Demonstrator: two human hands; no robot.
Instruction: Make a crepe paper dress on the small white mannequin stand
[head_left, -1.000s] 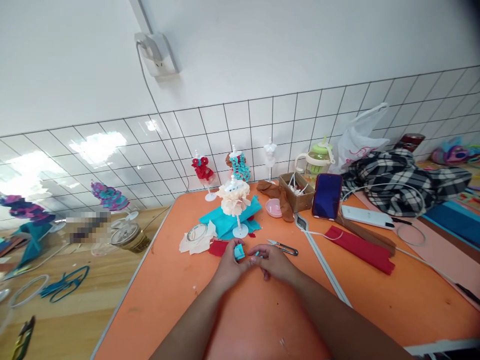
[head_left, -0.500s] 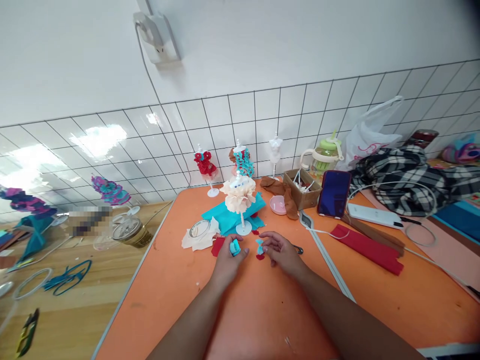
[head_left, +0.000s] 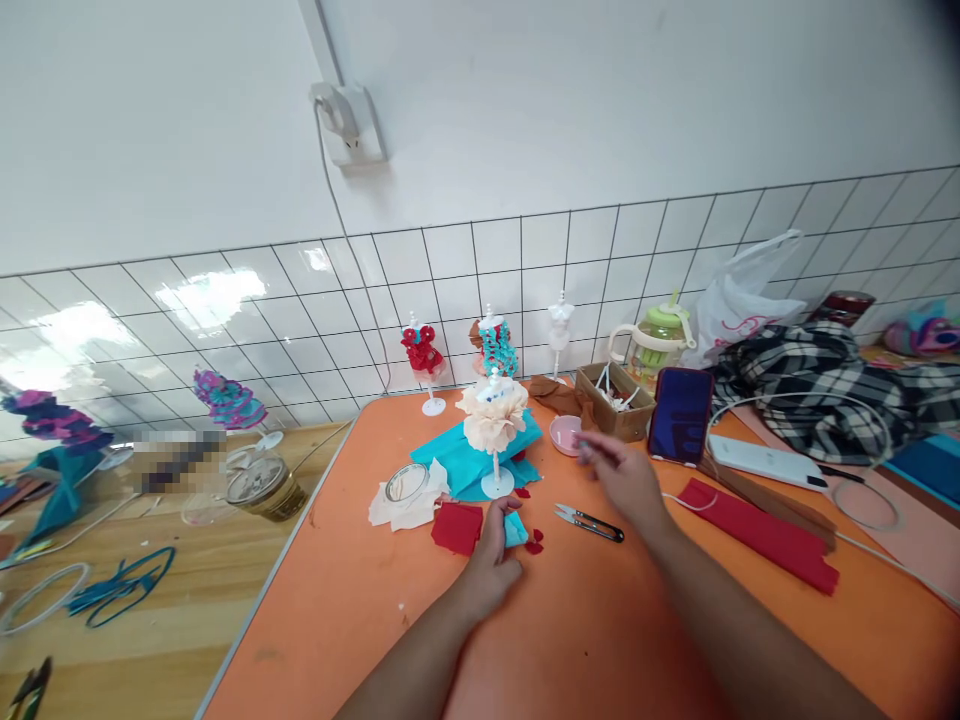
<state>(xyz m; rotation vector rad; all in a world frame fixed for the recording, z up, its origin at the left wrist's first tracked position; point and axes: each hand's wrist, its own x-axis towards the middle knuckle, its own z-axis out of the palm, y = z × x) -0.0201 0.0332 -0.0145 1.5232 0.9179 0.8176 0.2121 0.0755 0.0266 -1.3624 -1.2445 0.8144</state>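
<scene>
My left hand (head_left: 487, 570) rests low over the orange table, its fingers closed on a small folded piece of turquoise crepe paper (head_left: 516, 530). My right hand (head_left: 626, 480) is at the right edge of a small pink bowl (head_left: 564, 437), fingertips drawn together; whatever they hold is too blurred to make out. Between the hands lie black-handled thread snips (head_left: 592, 523) and small red paper scraps (head_left: 534, 542). Just beyond my left hand stands a white mini dress form with a cream ruffled paper skirt (head_left: 495, 418). A red paper piece (head_left: 457, 527) lies left of that hand.
Behind stand dress forms in red (head_left: 424, 350), turquoise (head_left: 496, 345) and plain white (head_left: 559, 325). A tape roll (head_left: 407, 483) lies on cream paper. To the right are a cardboard box (head_left: 615, 402), an upright phone (head_left: 680, 415), a white power bank (head_left: 765, 462) and red paper (head_left: 757, 535).
My right hand has moved right and away to the pink bowl, uncovering the snips. The small turquoise piece it was at no longer shows there. My left hand has turned and lowered, keeping turquoise paper.
</scene>
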